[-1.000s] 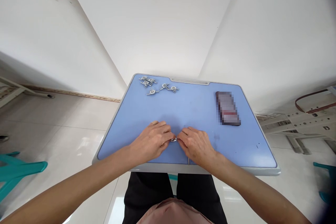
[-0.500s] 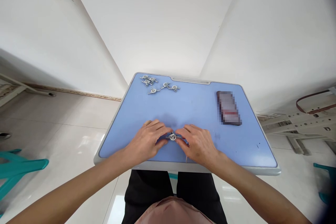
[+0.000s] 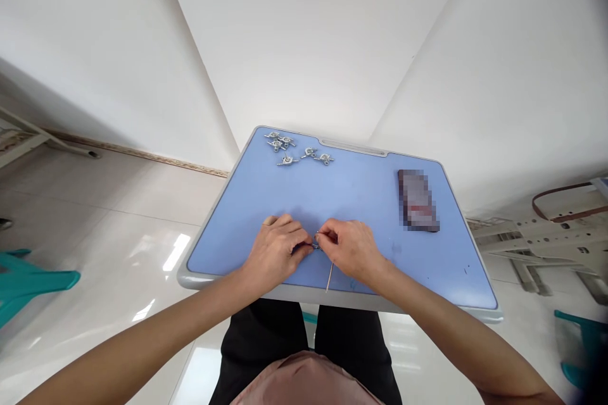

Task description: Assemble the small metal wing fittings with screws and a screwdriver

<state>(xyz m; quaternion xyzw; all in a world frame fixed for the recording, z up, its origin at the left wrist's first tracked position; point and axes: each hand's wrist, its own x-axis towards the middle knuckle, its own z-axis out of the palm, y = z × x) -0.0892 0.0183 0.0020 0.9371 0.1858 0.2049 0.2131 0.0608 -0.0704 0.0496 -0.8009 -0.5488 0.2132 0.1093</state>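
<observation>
My left hand (image 3: 281, 245) is closed, thumb and forefinger pinching a small silver metal part (image 3: 316, 246) just above the desk. Most of that part is hidden by the fingertips. Right beside it, my right hand (image 3: 350, 249) is also closed, its thumb and forefinger meeting at the part. A thin metal rod (image 3: 329, 278) sticks out below my right palm and points toward the desk's front edge; its upper end is hidden in the hand. Several similar silver metal parts (image 3: 287, 160) with small arms lie at the far left of the blue desk (image 3: 361, 193).
A dark phone-like object (image 3: 418, 201), blurred out, lies on the desk's right side. A pen groove (image 3: 354, 148) runs along the back edge, close to the white wall (image 3: 313, 44). Teal stools (image 3: 38, 291) stand on the floor at both sides.
My fingers have closed over the metal part, which showed plainly between them before. My right hand has turned, and more of the thin rod shows below it. The view has shifted slightly.
</observation>
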